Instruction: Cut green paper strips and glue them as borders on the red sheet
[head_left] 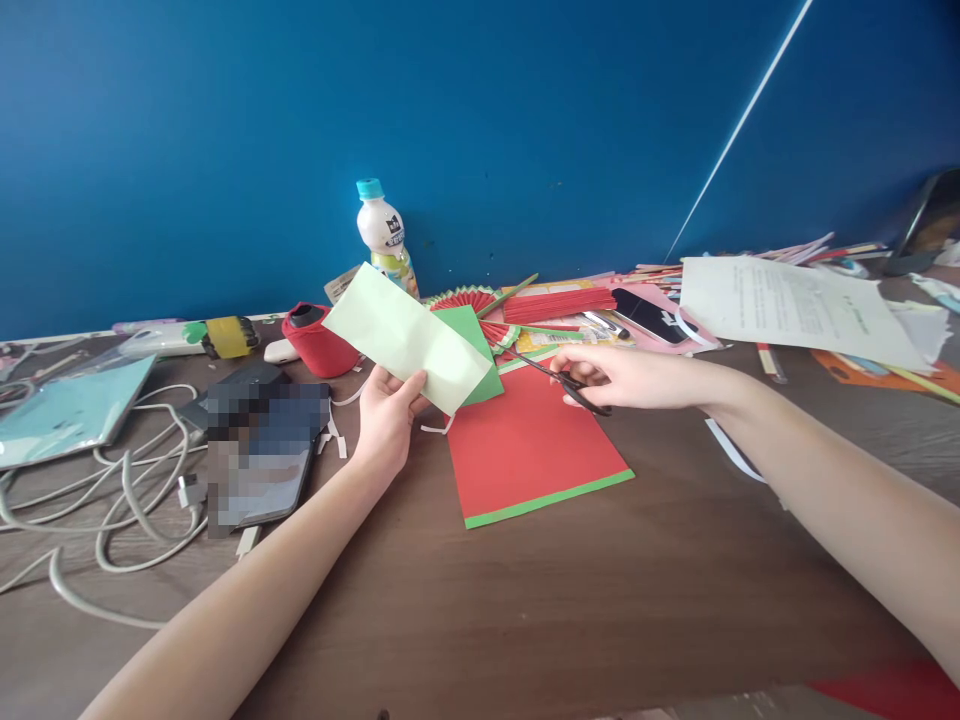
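Observation:
My left hand holds a pale green strip of paper by its lower edge, lifted above the brown table. Black scissors are gripped in my right hand, their blades pointing left towards the paper, a short gap away. Under both hands lies a red sheet with a green sheet's edge showing below it. A darker green sheet sits behind the held strip.
A white drink bottle stands by the blue wall. A red cup, a phone, white cables, folded red paper fans, another phone and printed sheets crowd the table's back.

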